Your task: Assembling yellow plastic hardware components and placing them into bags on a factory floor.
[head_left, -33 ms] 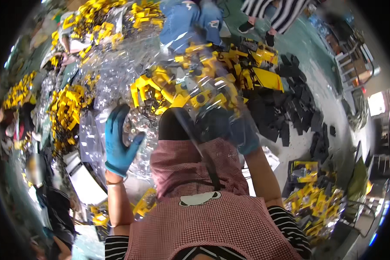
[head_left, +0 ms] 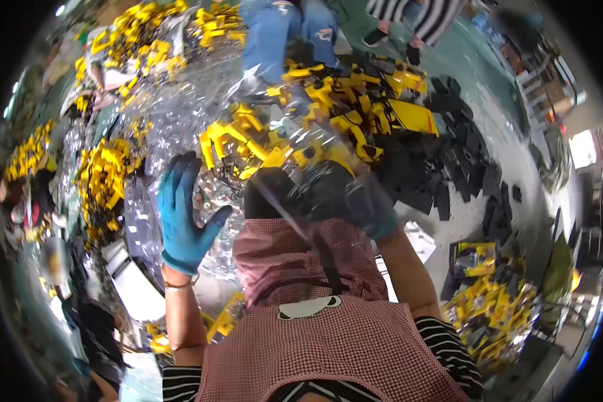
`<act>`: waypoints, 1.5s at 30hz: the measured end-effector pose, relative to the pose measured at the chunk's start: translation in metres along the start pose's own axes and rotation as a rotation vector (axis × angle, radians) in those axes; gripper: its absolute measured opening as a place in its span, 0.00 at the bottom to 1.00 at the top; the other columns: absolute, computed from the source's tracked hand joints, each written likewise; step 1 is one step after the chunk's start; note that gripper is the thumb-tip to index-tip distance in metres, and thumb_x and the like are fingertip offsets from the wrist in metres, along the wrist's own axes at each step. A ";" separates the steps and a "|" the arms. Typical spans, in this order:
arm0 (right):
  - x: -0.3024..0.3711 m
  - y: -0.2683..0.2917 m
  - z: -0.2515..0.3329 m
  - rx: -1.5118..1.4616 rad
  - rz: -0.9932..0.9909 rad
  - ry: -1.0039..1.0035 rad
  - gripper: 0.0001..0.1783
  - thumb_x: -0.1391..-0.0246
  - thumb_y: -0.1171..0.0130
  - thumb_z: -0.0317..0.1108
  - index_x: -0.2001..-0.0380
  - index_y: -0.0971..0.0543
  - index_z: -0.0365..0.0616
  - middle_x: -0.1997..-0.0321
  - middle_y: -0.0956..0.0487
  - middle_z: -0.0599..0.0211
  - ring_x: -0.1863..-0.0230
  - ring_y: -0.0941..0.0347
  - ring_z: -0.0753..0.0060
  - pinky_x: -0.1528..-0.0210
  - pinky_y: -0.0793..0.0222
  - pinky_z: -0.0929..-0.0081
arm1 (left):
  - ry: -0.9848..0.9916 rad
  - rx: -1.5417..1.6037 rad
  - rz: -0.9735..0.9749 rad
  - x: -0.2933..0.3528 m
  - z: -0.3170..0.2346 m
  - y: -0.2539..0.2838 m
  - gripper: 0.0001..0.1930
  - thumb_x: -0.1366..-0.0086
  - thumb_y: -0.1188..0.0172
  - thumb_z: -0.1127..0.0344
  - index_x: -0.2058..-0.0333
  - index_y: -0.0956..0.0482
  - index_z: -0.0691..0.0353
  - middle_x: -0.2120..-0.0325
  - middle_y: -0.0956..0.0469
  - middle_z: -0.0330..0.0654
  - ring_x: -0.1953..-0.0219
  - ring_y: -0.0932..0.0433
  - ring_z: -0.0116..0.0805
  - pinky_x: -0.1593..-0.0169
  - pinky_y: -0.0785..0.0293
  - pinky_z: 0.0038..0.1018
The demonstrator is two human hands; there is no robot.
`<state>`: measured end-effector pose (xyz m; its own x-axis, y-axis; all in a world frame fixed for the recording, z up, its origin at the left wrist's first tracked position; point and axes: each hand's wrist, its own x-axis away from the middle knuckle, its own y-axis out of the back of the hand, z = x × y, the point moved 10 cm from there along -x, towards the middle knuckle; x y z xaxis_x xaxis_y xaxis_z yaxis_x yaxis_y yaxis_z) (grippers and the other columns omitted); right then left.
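The blurred clear plastic film [head_left: 329,191] lies just left of the nearer right hand [head_left: 373,209], its long axis unclear and that hand's grip impossible to tell, while the left hand [head_left: 183,220], farther left, holds thumb and fingers apart.

Sits on the wearer's head, left one of a side-by-side pair; wide fisheye. Looks steeply down over the apron [head_left: 315,342], upright, unmirrored. Very near the apron at bottom; somewhat farther from left hand [head_left: 182,218] and right hand [head_left: 376,216], mid-frame. Reaches ahead across floor [head_left: 442,63] to jeans [head_left: 266,43] and striped trousers [head_left: 442,17] at top. Bends straight edges toward a dark round rim.
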<state>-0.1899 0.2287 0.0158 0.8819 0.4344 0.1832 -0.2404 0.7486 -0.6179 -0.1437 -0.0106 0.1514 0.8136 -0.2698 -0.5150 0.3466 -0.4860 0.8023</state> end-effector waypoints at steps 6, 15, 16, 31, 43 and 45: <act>0.045 -0.045 -0.069 0.014 0.449 -0.313 0.37 0.39 0.45 0.37 0.30 0.47 0.46 0.40 0.28 0.63 0.49 0.26 0.74 0.55 0.25 0.75 | -0.297 -0.399 0.280 -0.038 -0.023 -0.021 0.22 0.51 0.31 0.60 0.56 0.23 0.56 0.60 0.27 0.46 0.51 0.30 0.49 0.46 0.36 0.45; -0.035 0.276 -0.007 1.486 -0.485 0.458 0.14 0.46 0.44 0.39 0.60 0.19 0.46 0.59 0.19 0.56 0.61 0.22 0.56 0.59 0.25 0.66 | 0.687 0.124 0.059 0.101 0.087 0.041 0.08 0.31 0.45 0.64 0.66 0.28 0.62 0.73 0.31 0.32 0.74 0.33 0.22 0.70 0.37 0.20; -0.022 0.424 -0.050 0.819 -0.884 0.014 0.15 0.45 0.47 0.38 0.60 0.19 0.42 0.56 0.19 0.56 0.62 0.22 0.57 0.59 0.25 0.64 | 0.843 0.287 -0.045 0.109 0.089 0.031 0.08 0.32 0.43 0.64 0.67 0.28 0.61 0.75 0.32 0.30 0.76 0.34 0.19 0.73 0.37 0.18; -0.075 0.319 0.100 0.472 -0.737 0.401 0.13 0.41 0.42 0.37 0.59 0.18 0.42 0.83 0.41 0.85 0.83 0.48 0.90 0.80 0.54 0.86 | 1.034 0.110 0.068 0.139 -0.006 0.054 0.11 0.35 0.49 0.73 0.58 0.21 0.70 0.69 0.21 0.45 0.70 0.24 0.30 0.64 0.27 0.26; 0.190 0.095 0.213 1.097 -1.065 0.926 0.17 0.34 0.54 0.33 0.49 0.24 0.34 0.48 0.24 0.60 0.47 0.29 0.71 0.45 0.33 0.73 | 0.309 0.019 0.384 0.037 -0.003 -0.056 0.11 0.37 0.42 0.68 0.57 0.20 0.60 0.68 0.22 0.49 0.65 0.23 0.52 0.62 0.26 0.36; 0.214 0.048 0.215 1.150 -1.086 1.038 0.16 0.35 0.54 0.31 0.51 0.24 0.33 0.48 0.25 0.60 0.47 0.28 0.69 0.46 0.33 0.72 | 0.133 -0.066 0.381 0.019 -0.017 -0.083 0.11 0.38 0.41 0.66 0.56 0.19 0.56 0.68 0.22 0.49 0.65 0.22 0.51 0.61 0.26 0.38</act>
<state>-0.0995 0.4652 0.1900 0.5729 -0.4962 -0.6523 0.7822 0.5687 0.2545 -0.1490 0.0392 0.0801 0.9414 -0.3084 -0.1366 0.0339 -0.3164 0.9480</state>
